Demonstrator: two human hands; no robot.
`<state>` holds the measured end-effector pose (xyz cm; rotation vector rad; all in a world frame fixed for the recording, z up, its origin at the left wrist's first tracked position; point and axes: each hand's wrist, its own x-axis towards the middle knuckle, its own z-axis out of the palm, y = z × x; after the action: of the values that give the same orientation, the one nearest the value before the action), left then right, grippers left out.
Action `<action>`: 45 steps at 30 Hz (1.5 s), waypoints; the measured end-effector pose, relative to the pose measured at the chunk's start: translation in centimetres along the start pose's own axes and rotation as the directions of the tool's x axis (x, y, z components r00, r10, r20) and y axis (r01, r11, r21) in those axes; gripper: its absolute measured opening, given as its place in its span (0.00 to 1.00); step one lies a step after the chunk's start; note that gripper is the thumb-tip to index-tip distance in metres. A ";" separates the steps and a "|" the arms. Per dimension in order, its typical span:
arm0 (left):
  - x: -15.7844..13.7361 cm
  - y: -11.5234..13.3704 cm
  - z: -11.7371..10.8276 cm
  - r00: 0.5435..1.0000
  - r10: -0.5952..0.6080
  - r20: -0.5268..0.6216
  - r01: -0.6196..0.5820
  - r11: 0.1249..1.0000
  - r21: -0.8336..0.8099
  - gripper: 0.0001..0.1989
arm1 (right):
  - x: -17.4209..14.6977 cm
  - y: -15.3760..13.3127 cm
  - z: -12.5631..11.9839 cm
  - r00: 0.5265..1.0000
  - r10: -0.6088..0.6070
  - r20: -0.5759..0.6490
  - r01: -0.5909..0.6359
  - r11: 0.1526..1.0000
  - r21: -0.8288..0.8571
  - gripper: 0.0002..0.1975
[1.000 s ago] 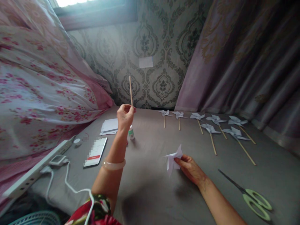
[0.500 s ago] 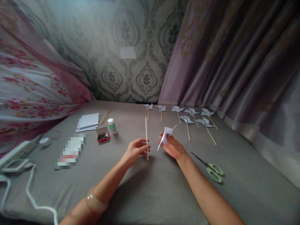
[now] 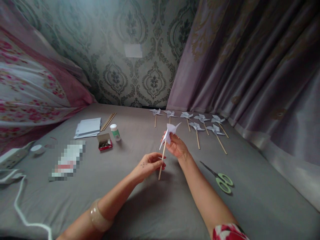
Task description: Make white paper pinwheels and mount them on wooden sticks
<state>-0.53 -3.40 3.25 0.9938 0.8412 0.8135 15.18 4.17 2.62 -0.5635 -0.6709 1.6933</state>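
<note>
My left hand point(image 3: 151, 165) is closed round the lower part of a thin wooden stick point(image 3: 162, 161), which tilts up to the right. At the stick's upper end is a folded white paper pinwheel point(image 3: 171, 129), gripped by my right hand point(image 3: 177, 145) from behind and the right. The stick's top meets the paper's front; whether the two are fastened I cannot tell. Part of my right fingers is hidden behind the paper. Scissors point(image 3: 220, 180) with green handles lie on the cloth to the right of my right forearm.
Several finished pinwheels point(image 3: 196, 126) on sticks lie at the back right. To the left are a stack of white paper point(image 3: 88, 127), loose sticks point(image 3: 108, 121), a glue bottle point(image 3: 115, 132), a red box of small metal pins point(image 3: 105, 144), a blurred packet point(image 3: 68, 160) and a power strip point(image 3: 13, 156).
The stick and the paper pinwheel, apart before, now meet. My right hand has moved up and left with the paper; the stick has gone from upright to tilted right.
</note>
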 end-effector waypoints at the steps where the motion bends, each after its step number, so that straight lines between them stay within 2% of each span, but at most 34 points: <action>1: 0.2 0.2 0.2 1.000 0.018 0.012 -0.018 1.000 -0.002 0.24 | 0.2 0.0 0.2 1.000 0.001 -0.003 -0.001 1.000 0.008 0.10; 4: 1.1 0.4 0.7 0.995 0.095 0.039 -0.093 0.994 -0.049 0.22 | 0.7 -0.5 0.8 1.000 -0.002 0.001 0.002 0.999 0.054 0.13; 7: 1.8 0.2 1.1 0.988 0.157 0.003 -0.156 0.981 -0.114 0.20 | 0.9 -1.6 1.2 0.999 -0.029 0.013 0.028 0.993 0.113 0.16; 12: 1.8 0.2 1.2 0.982 0.187 -0.019 -0.187 0.966 -0.177 0.19 | 0.5 -2.9 0.9 0.981 -0.141 0.129 0.127 0.985 0.116 0.12; 21: 0.2 -0.3 0.6 0.993 0.112 0.025 -0.101 0.959 -0.264 0.18 | 0.0 -1.4 1.8 0.983 -0.067 0.168 0.058 0.997 0.057 0.17; 28: -0.4 -0.3 0.9 0.995 0.087 0.058 -0.066 0.954 -0.293 0.17 | -0.1 -0.4 1.8 0.986 -0.029 0.165 0.029 1.000 0.001 0.19; 35: -0.8 -0.3 1.2 0.993 0.087 0.085 -0.064 0.968 -0.242 0.18 | -0.4 -0.1 2.2 0.985 0.045 0.166 -0.052 0.998 0.039 0.23; 39: -1.0 -0.2 1.4 0.993 0.079 0.091 -0.056 0.971 -0.233 0.20 | -0.3 0.2 2.0 0.987 0.036 0.156 -0.038 0.999 0.006 0.25; 45: -1.1 -0.2 1.5 0.993 0.080 0.084 -0.061 0.975 -0.212 0.19 | -0.3 0.2 1.9 0.980 0.033 0.194 -0.028 0.999 -0.025 0.21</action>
<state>0.37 -4.95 3.71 0.8711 0.6301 0.8911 13.81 3.56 3.85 -0.4284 -0.8248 1.7867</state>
